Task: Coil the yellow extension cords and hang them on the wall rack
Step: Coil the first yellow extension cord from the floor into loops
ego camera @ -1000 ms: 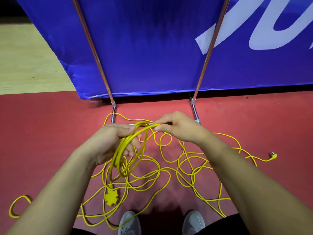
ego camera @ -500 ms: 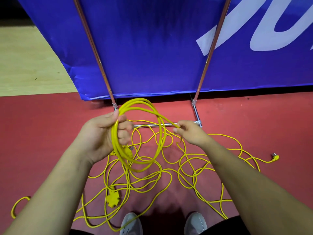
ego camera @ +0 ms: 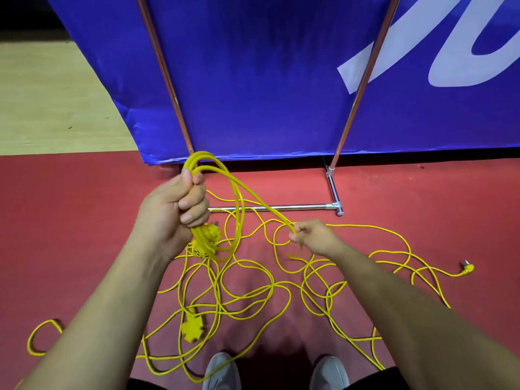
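Left hand (ego camera: 174, 212) fists around the gathered coil (ego camera: 225, 209), lifting the loops clear of the floor tangle (ego camera: 253, 285). Right hand (ego camera: 315, 237) pinches the yellow cord's running strand (ego camera: 261, 205), drawn sideways to size another loop. Most cord lies loose on the red floor (ego camera: 70, 220).

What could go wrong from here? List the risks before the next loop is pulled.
1. The loose cord on the floor crosses itself many times; pulling with the right hand could tighten a knot.
2. Cord runs by the shoes, a trip risk.
3. The coil in the left hand hangs uneven and may slip.
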The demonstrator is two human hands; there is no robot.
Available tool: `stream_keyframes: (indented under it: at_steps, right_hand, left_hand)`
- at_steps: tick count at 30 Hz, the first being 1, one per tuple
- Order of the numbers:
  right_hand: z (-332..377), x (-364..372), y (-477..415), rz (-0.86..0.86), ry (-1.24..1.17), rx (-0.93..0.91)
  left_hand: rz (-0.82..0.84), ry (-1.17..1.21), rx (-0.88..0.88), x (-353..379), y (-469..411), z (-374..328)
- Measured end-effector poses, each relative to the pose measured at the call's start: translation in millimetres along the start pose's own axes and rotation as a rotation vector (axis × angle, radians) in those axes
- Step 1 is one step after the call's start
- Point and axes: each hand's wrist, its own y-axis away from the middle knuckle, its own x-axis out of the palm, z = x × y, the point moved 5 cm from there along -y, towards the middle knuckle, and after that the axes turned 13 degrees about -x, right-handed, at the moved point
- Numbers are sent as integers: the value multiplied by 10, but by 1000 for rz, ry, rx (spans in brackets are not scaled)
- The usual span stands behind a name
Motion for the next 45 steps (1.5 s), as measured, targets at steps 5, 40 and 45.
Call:
stream_keyframes:
  at_steps: [5,40,45]
  right_hand:
    - [-63,137,100,33,-114,98]
    - [1491,-290,244,72,-67,-406]
    - [1930,25,384,159,85,-590]
  left_hand:
    - [-159,-108,26,-66,18,-19]
    - [-172,-436,-511,95,66,443]
    - [-133,-460,-463,114,17,496]
